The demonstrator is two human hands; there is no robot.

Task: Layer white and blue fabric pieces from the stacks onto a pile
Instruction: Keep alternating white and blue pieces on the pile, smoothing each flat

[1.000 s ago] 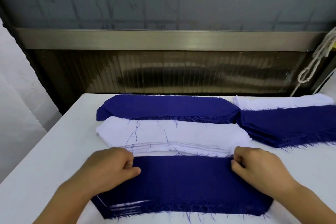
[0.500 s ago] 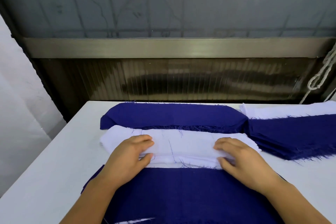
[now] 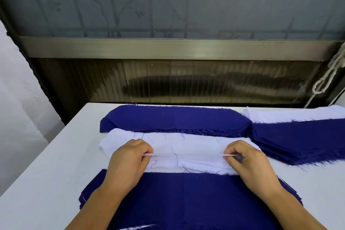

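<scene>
A stack of white fabric pieces (image 3: 186, 147) lies across the middle of the table. Behind it lies a stack of blue pieces (image 3: 173, 118). Nearest me is the pile (image 3: 186, 198), topped by a blue piece, with white edges showing at its front. My left hand (image 3: 128, 162) pinches the near edge of the top white piece at the stack's left part. My right hand (image 3: 248, 162) pinches the same edge toward the right end. That edge is raised slightly off the stack between both hands.
A second blue stack (image 3: 302, 140) with a white stack (image 3: 291, 115) behind it lies at the right. The white table (image 3: 48, 173) ends at the left edge and at a dark ribbed wall panel behind. A cord (image 3: 328, 78) hangs at the far right.
Both hands left the blue piece on the near pile, moved forward onto the white stack, then curled and pinched the top white piece's near edge, lifting it slightly.
</scene>
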